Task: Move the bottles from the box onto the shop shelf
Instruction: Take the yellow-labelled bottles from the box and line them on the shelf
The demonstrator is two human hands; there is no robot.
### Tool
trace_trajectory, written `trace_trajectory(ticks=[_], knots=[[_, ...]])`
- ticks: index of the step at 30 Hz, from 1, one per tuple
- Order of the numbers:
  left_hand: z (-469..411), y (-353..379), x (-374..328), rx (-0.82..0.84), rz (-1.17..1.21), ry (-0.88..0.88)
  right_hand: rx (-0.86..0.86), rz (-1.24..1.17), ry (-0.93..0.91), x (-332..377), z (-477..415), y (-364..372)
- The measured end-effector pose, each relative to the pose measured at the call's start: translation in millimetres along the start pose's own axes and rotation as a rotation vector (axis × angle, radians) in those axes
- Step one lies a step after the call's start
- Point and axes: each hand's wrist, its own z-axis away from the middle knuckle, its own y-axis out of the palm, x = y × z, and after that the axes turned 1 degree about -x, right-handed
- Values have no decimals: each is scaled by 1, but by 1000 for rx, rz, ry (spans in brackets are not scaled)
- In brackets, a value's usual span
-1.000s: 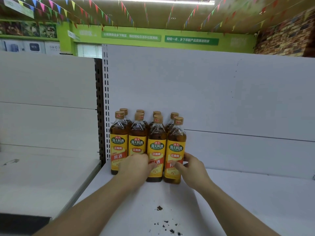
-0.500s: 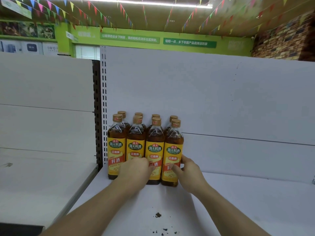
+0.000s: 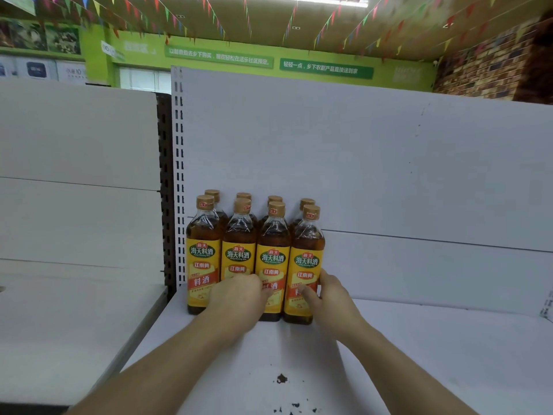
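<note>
Several amber bottles with yellow labels and tan caps stand in two rows at the left end of the white shelf (image 3: 389, 354), against its back panel. My left hand (image 3: 236, 298) covers the lower label of the second front bottle (image 3: 239, 235), its fingers curled round it and its fingertips reaching the third front bottle (image 3: 273, 253). My right hand (image 3: 329, 298) grips the rightmost front bottle (image 3: 306, 250), thumb on the label and fingers round its right side. The box is not in view.
Dark crumbs (image 3: 281, 378) lie on the shelf in front of the bottles. A perforated upright (image 3: 179, 175) borders the bottles on the left, with a lower white shelf (image 3: 74, 324) beyond it. The shelf runs bare to the right.
Both hands stay low on the same front bottles. The view has shifted a little, and the front row sits slightly tighter against the back row.
</note>
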Motion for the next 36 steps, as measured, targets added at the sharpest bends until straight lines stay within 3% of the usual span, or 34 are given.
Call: trace_trajectory(ticks=[11, 21, 31, 36], knots=[[1, 2, 16, 12, 66, 90, -3, -106, 109, 17, 18, 4], [3, 3, 29, 237, 475, 42, -89, -129, 342, 21, 43, -2], [36, -33, 3, 188, 602, 98, -168, -336, 370, 28, 117, -45], [82, -38, -30, 237, 823, 102, -247, -408, 383, 18, 166, -74]])
